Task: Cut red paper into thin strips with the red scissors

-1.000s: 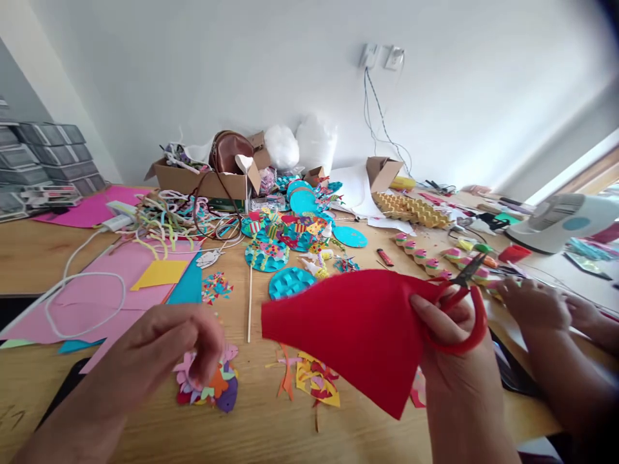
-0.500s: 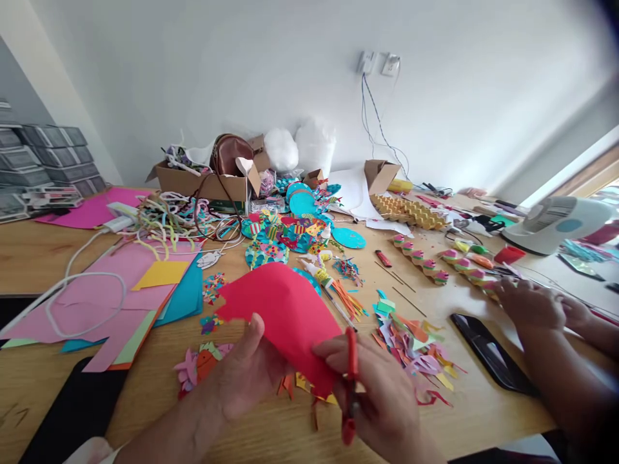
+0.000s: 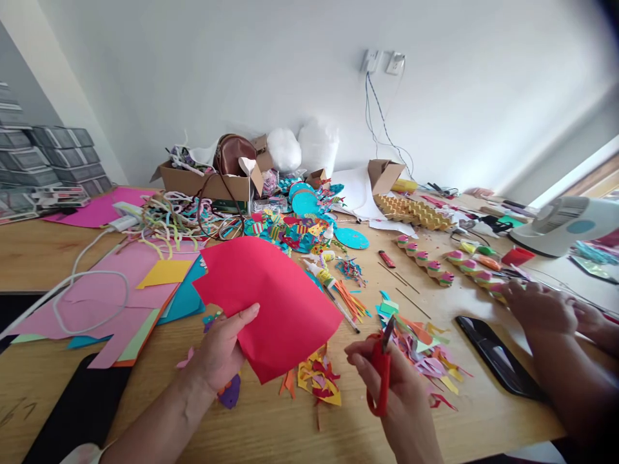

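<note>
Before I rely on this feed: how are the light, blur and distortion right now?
Head view: bright light, the white bag nearly washing into the pale wall; head view, centre: the red paper and scissors look fairly sharp; head view, edges: the grey boxes at far left look soft and stretched, the upper right corner dark.

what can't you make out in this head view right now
All in the head view:
- Most fingers of the left hand: hidden behind the red paper.
- Part of the scissors: covered by the right hand.
- White appliance: its far end is cut off by the right edge.
- Writing on the glue bottle: too small to read.
</note>
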Motion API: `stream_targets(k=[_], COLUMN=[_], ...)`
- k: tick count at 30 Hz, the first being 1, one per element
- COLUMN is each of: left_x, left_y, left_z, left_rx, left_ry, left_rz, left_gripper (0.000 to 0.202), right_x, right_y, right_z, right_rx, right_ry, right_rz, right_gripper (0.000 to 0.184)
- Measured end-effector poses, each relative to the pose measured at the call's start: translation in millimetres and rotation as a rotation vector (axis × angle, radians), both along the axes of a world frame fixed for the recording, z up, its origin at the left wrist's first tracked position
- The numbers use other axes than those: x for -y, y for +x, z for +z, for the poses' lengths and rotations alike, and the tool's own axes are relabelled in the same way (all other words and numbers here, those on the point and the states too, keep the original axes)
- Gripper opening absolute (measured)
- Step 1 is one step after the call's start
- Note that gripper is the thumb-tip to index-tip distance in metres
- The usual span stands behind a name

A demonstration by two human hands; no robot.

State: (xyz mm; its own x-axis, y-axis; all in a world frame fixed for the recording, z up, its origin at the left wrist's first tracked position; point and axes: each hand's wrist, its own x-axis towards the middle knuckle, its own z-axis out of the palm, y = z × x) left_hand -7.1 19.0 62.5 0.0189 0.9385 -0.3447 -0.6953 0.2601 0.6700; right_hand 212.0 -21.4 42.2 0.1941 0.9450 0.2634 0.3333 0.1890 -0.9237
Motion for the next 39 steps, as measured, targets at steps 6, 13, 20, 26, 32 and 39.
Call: stream_targets(k=[6, 13, 20, 26, 32, 39], left_x=[1, 3, 4, -2, -11, -12], left_y=[-8, -12, -22, -46, -65, -42], left_z=[-0.1, -6.7, -4.1, 1.6, 7.4, 16.3], left_rx=[0.008, 0.022, -0.064, -0.074, -0.050, -0.324], left_ry=[0.005, 0.013, 0.074, 0.086, 0.136, 0.109], left_rz=[0.015, -0.090, -0.059, 0.069, -0.181, -0.481], left_gripper=[0.037, 0.044, 0.049, 0.032, 0.044, 0.029], right_x=[-17, -28, -37, -44, -52, -62], right_y=[11, -1, -2, 10, 21, 26], right_z=[-7.0, -0.7, -8.6, 2.5, 35.2, 62.4], right_rx=[-0.264, -0.432, -0.489, -0.427, -0.394, -0.363], right_ry=[-0.189, -0.237, -0.181, -0.110, 0.014, -0.020], right_rz=[-0.011, 0.094, 0.007, -0.045, -0.029, 0.087], right_gripper=[0.028, 0.024, 0.028, 0.028, 0.023, 0.024])
